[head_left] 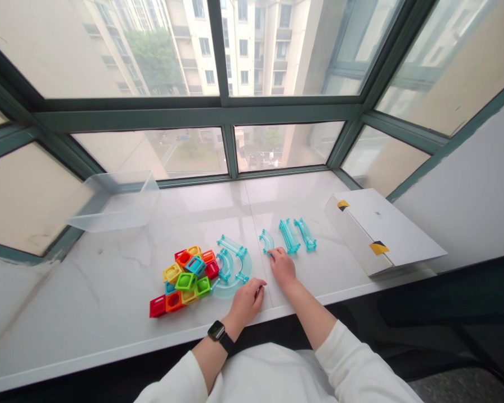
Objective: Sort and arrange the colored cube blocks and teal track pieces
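Observation:
My right hand point(283, 267) has its fingertips pinched on the near end of a small curved translucent blue track piece point(269, 239), which lies on the white sill. To the left, my left hand point(247, 301), with a black watch at the wrist, rests near the sill's front edge. Its fingers are curled in, and I see nothing in them. Just beyond that hand lie more clear blue curved track pieces point(246, 266) and a straight track piece point(232, 245). Right of my right hand are straight track pieces point(289, 236) set side by side, with another track piece point(305, 234) beside them.
A heap of colourful plastic blocks point(186, 281) sits left of the tracks. At the back left stands a clear plastic bin point(121, 215). A white box point(392, 224) with yellow-black tape lies at the right. Green-framed windows enclose the marble-look sill point(105, 280).

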A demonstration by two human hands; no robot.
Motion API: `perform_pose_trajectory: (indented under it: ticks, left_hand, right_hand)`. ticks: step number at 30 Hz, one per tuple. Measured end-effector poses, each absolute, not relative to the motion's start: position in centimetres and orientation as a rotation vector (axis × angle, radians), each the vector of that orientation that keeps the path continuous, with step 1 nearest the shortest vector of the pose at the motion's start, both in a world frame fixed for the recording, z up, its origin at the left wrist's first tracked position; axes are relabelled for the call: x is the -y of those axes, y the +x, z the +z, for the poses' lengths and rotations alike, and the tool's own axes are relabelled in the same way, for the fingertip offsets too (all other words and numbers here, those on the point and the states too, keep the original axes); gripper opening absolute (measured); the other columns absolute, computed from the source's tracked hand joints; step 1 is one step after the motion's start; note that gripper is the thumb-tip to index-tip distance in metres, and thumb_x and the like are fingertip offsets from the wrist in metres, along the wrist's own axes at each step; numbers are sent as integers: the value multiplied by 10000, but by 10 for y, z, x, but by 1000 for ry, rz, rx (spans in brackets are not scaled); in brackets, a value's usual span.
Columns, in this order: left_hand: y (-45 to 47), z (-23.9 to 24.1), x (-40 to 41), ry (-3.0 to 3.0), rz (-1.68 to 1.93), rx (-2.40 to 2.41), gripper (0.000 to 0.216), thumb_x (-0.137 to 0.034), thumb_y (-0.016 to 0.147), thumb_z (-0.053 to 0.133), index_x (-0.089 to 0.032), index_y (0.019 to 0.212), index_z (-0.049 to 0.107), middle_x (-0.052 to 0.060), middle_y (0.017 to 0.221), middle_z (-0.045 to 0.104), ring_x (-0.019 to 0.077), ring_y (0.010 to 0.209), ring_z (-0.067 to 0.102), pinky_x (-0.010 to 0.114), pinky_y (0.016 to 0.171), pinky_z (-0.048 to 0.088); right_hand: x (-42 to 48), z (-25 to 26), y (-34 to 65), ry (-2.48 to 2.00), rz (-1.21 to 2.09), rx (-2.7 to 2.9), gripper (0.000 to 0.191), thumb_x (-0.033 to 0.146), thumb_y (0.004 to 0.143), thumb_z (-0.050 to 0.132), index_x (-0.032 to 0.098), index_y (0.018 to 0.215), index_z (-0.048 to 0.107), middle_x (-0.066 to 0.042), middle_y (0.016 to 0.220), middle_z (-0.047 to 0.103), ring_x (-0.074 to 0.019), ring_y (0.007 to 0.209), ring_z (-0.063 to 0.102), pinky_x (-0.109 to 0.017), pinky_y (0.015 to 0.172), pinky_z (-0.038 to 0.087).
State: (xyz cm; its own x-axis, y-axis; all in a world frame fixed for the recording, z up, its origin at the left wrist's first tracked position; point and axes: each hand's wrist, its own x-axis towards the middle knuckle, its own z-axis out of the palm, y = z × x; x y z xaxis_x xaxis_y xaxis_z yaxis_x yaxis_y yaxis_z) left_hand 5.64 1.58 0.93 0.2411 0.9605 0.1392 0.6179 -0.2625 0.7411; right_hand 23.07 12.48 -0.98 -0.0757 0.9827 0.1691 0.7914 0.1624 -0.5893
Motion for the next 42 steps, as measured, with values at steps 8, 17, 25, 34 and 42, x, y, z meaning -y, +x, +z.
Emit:
perform_pose_trajectory:
  ticks: [8,17,25,34,42]
  left_hand:
    - [57,9,-15,1965,820,-1426,251,-216,1031,457,-239,1118,692,61,996,734,200,864,696,321,783,529]
    - [58,15,-15,1962,799,-1424,246,-205,1025,460,-242,1105,689,56,990,737,202,870,700,330,791,531]
    - [57,11,-15,1969,825,-1405,260,-221,1035,449,-250,1126,691,67,1035,747,217,945,713,355,849,551]
    - [56,0,-15,1904,896,-1359,303,-146,1013,411,-236,1142,671,64,1034,742,195,918,708,340,847,565]
    - [19,19,0,2057,1039,-1523,262,-224,1060,422,-228,1048,683,79,978,742,223,961,692,377,903,561]
  right_hand:
    - [-128,-10,229,-1754,465,1933,313,105,978,564,265,1147,773,-55,1118,703,-174,896,678,-252,724,461]
    - [-126,-11,229,-1800,422,1944,339,122,976,572,285,1187,782,-53,1171,672,-159,855,666,-253,708,460]
    - [-117,-14,229,-1751,366,1898,353,140,959,555,246,1249,726,-76,1169,634,-162,811,643,-264,706,476]
    - [-93,-16,231,-1511,458,1916,220,165,933,490,204,1075,652,-68,1031,677,-182,777,642,-296,737,507]
    - [-90,-9,230,-1347,563,2045,259,231,996,499,208,1185,675,-52,960,727,-195,819,671,-317,825,519]
